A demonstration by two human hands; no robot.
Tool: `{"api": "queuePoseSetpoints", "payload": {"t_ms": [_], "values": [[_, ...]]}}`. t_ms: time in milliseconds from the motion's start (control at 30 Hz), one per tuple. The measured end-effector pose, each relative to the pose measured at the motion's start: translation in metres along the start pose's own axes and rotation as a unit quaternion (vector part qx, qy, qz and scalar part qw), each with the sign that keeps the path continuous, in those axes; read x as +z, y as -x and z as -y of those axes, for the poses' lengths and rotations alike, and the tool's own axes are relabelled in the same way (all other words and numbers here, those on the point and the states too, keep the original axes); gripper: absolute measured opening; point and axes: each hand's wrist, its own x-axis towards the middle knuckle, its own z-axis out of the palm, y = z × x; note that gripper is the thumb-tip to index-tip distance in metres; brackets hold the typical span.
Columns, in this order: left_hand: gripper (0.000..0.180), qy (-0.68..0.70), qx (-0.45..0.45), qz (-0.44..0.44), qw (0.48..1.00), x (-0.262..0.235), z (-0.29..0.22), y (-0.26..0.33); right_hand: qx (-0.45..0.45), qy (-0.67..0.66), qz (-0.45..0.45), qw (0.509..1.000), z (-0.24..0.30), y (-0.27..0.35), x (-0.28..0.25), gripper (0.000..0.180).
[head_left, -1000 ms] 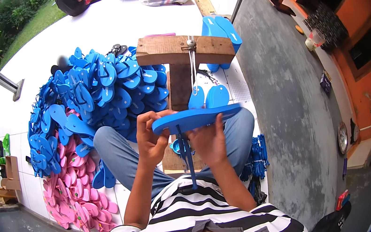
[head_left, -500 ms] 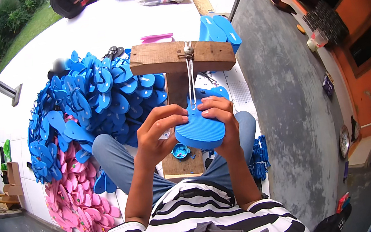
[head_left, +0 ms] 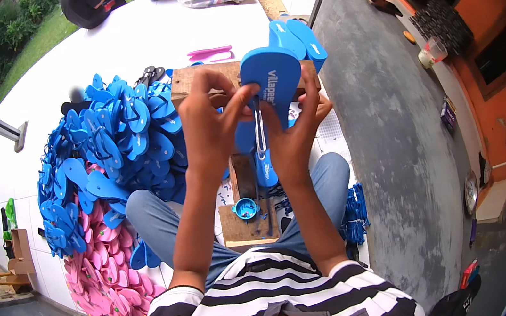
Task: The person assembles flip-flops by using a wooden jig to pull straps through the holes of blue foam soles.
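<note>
A blue flip-flop sole (head_left: 270,71) is held upright in front of a wooden T-shaped stand (head_left: 187,82), its printed face toward me. My left hand (head_left: 211,112) has its thumb and bent fingers closed at the sole's left edge. My right hand (head_left: 294,129) grips the sole's lower right part, thumb in front and fingers around the edge. A long looped metal wire (head_left: 260,132) runs down between my hands, close against the sole; its upper end is hidden. Another blue sole (head_left: 265,172) shows below the wire.
At left lies a large heap of blue flip-flops (head_left: 113,132), with pink flip-flops (head_left: 103,263) nearer me. A small blue cup (head_left: 245,208) sits on the stand's base between my legs. Blue straps (head_left: 354,215) lie by my right knee. Blue soles (head_left: 307,40) stand beyond the stand.
The sole has risen and tipped upright, its printed face now showing instead of the ribbed side. Both hands have moved up and away from me, in front of the crossbar.
</note>
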Motion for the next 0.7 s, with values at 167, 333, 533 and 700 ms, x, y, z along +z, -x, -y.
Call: {"api": "queuePoseSetpoints", "payload": {"t_ms": [167,333,533,700], "values": [[0.025,-0.146,0.169,-0.041,0.974,0.001,0.03,0.008,0.004,-0.078,-0.054,0.995,-0.018,0.001,0.006,0.074],[0.016,-0.037,0.04,-0.046,0.997,0.006,0.107,0.082,0.161,-0.133,0.049,0.977,-0.074,0.062,-0.006,0.057],[0.019,0.013,-0.144,0.13,0.981,0.001,0.144,0.149,0.249,-0.104,0.217,0.938,-0.086,0.146,-0.023,0.024],[0.016,-0.016,-0.18,0.172,0.968,-0.03,0.135,0.158,0.284,-0.133,0.266,0.912,-0.053,0.157,-0.044,0.018]]}}
